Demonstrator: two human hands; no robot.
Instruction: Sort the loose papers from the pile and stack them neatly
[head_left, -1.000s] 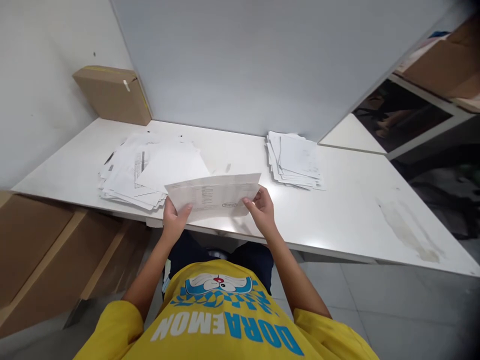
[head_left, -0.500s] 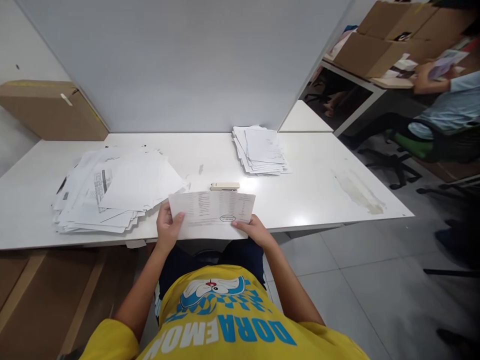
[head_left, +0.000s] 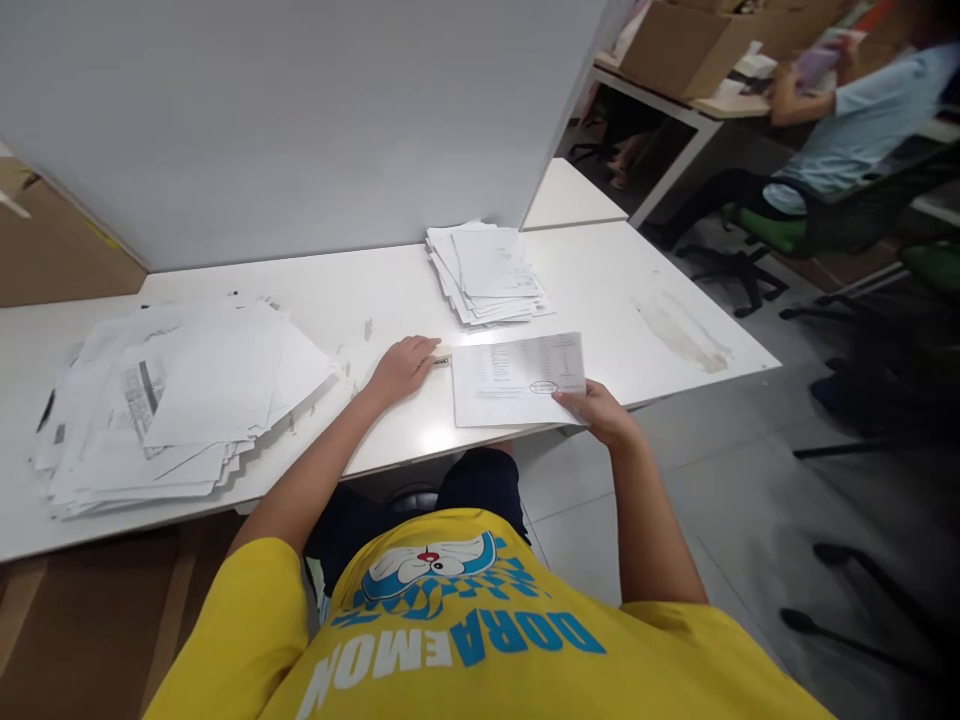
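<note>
My right hand [head_left: 600, 411] pinches the near right corner of a printed sheet with an oval stamp [head_left: 517, 376], which lies over the white table's front edge [head_left: 315, 475]. My left hand [head_left: 403, 366] rests on the table with its fingers curled over a small cream stapler [head_left: 442, 353], just left of the sheet. Only the stapler's right end shows past the fingers.
A loose heap of papers [head_left: 172, 395] covers the table's left. A neater stack of papers [head_left: 486, 272] lies at the back by the grey partition [head_left: 300, 120]. Cardboard boxes [head_left: 52, 250] stand at left. At the upper right another person sits at a desk [head_left: 832, 130] on a green chair.
My left hand let go of the sheet and reached forward onto the stapler. My right hand carried the sheet to the right and laid it flatter. The view swung right.
</note>
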